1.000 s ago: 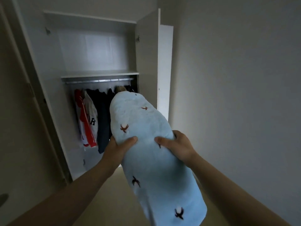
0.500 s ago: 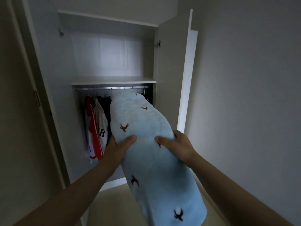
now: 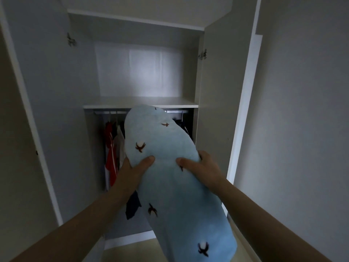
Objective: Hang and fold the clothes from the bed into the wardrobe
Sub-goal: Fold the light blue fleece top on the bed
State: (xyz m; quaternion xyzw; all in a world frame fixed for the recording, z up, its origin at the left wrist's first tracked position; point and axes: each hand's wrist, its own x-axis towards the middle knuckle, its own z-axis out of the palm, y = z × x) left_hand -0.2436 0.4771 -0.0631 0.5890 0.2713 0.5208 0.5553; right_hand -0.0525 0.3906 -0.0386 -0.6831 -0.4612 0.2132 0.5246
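Fingers (image 3: 203, 155) of the right hand (image 3: 203, 167) and of the left hand (image 3: 135, 170) grasp a folded light-blue garment (image 3: 170, 186) from either side, thumbs pressed on top. Seen from the head, the garment, printed with small dark birds, is held in the air before the open wardrobe (image 3: 213, 110), its far end reaching the front edge of the shelf (image 3: 139, 103). Behind it, red and white clothes (image 3: 110, 156) hang from the rail (image 3: 107, 112).

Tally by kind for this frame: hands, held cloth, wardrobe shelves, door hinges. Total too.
Hands: 2 (left hand, right hand)
Blue cloth, gripped by both hands: 1
Shelf: 1
Door hinges: 2
Total: 6
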